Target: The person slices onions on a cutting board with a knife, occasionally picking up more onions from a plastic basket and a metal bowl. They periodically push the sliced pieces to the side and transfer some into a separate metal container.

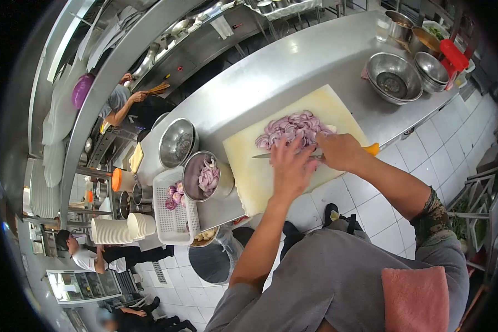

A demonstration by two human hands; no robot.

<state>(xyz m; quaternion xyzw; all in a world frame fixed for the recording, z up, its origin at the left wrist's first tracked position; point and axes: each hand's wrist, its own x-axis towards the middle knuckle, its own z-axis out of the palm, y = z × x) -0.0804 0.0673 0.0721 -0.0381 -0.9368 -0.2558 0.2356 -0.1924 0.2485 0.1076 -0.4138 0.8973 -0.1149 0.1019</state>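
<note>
A pile of sliced red onion (293, 125) lies on the pale cutting board (243, 191). My left hand (291, 169) has its fingers spread at the near edge of the pile, over the blade of a knife (261, 156). My right hand (340, 152) is wrapped round this knife, whose yellow handle end shows behind the fist. The blade points left and lies low over the board. Left of the board, a metal pot (192, 176) holds more sliced onion. Beside it, a white basket (166, 223) holds several whole red onions (176, 195).
Metal bowls (177, 143) stand left of the board, and others (394, 77) stand at the right. Stacked white containers (112, 231) are at the lower left. A black bin (211, 261) is below the counter edge. Other people are across the counter and at the left.
</note>
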